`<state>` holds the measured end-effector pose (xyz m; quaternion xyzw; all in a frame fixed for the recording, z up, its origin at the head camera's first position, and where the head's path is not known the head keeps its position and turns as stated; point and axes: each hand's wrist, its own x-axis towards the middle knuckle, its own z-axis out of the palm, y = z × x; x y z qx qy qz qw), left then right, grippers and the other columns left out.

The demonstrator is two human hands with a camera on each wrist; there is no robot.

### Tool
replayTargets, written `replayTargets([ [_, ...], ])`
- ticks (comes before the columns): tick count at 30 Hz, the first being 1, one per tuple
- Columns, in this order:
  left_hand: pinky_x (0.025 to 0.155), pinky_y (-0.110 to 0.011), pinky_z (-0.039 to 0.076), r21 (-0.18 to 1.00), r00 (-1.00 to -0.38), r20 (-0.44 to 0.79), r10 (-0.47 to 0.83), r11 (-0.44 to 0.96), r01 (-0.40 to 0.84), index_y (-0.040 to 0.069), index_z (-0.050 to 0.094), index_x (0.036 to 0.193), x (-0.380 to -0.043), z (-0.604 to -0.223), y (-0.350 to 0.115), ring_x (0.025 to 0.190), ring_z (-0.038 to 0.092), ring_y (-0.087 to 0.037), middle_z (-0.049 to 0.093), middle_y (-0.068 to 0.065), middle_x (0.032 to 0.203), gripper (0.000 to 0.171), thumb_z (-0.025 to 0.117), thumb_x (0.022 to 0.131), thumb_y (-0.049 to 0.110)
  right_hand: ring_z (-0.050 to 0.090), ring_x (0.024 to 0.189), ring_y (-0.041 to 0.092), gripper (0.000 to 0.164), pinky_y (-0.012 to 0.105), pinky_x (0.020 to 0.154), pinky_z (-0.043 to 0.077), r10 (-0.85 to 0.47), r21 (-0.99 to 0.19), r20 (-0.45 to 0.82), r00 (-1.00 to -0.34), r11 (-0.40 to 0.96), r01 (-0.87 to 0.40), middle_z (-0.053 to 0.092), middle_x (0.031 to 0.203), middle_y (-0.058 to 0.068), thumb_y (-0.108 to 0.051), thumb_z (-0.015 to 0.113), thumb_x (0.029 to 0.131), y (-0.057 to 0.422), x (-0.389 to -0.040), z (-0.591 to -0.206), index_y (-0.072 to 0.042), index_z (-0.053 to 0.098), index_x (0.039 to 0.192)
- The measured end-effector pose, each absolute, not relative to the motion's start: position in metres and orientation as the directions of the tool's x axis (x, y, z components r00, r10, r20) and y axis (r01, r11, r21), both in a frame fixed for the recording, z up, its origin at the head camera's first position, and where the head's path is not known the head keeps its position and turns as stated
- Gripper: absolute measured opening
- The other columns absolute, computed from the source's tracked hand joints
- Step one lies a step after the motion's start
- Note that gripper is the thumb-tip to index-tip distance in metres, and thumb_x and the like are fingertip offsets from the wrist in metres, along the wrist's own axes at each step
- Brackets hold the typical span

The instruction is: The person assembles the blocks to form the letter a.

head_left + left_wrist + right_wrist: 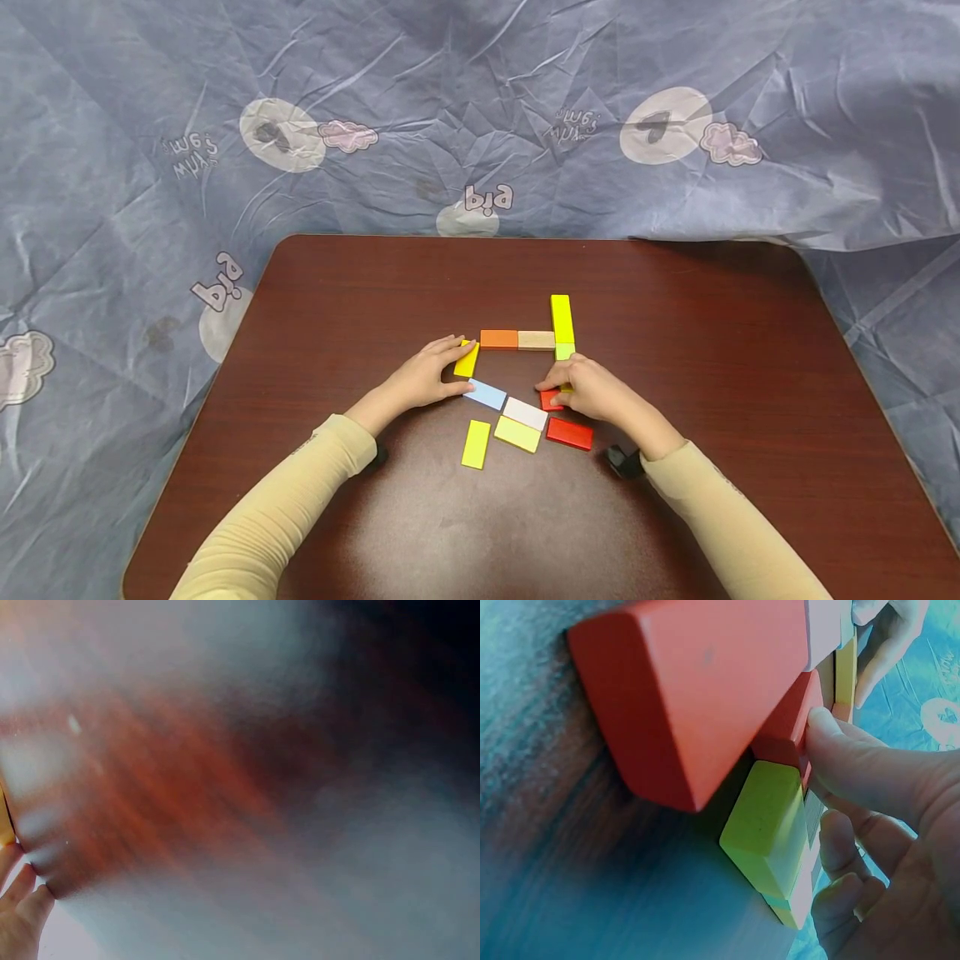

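A dark reddish-brown table [735, 375] bears yellow, orange, tan, blue, white and red rectangular blocks [525, 413]

Left-wrist view, tabletop [172, 780] blurred, fingers [36, 906] cropped

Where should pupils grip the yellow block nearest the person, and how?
Probably across the middle of the yellow block, pinching its long edges, coming from above on the near side. It lies flat and narrow, with a gap between it and the pale yellow block.

Wrinkled grey-blue cloth [442, 75] w/ pink cloud prints [731, 143] across top of frame. Dk red-brown worktop [712, 350], ctr to btm.
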<state>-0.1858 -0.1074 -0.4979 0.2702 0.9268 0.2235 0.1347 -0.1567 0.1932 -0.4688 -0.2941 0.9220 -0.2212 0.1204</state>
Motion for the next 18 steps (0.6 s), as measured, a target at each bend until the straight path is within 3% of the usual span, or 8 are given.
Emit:
replayTargets([
  [7,0.115,-0.053,0.032,0.477,-0.819,-0.124,0.560,0.757,0.446,0.017,0.039,0.153,-0.187,-0.500,-0.107,0.148,0.029,-0.032,0.037,-0.013,0.157,0.076,0.072,0.089,0.043,0.058,0.096,0.022,0.027,0.038,0.084,0.048,-0.561,-0.469,-0.050,-0.826,0.744,-0.476,0.074,0.104,0.000,-0.009,0.077,0.083,0.194,-0.149,-0.469,-0.012,0.077,0.110],
  [11,0.116,-0.052,0.031,0.482,-0.818,-0.137,0.559,0.759,0.438,0.018,0.037,0.153,-0.187,-0.499,-0.107,0.149,0.028,-0.031,0.035,-0.012,0.158,0.077,0.071,0.089,0.044,0.057,0.094,0.019,0.025,0.035,0.080,0.048,-0.527,-0.475,0.025,-0.849,0.741,-0.474,0.073,0.101,-0.001,-0.014,0.079,0.083,0.187,-0.137,-0.467,-0.012,0.077,0.108],
  [18,0.116,-0.052,0.031,0.488,-0.816,-0.134,0.562,0.754,0.440,0.017,0.038,0.153,-0.186,-0.496,-0.106,0.149,0.028,-0.032,0.035,-0.013,0.158,0.076,0.071,0.089,0.042,0.050,0.079,0.014,0.026,0.027,0.068,0.044,-0.559,-0.332,0.153,-0.815,0.748,-0.575,0.070,0.091,-0.002,-0.022,0.084,0.078,0.164,-0.122,-0.473,-0.011,0.078,0.100],
])
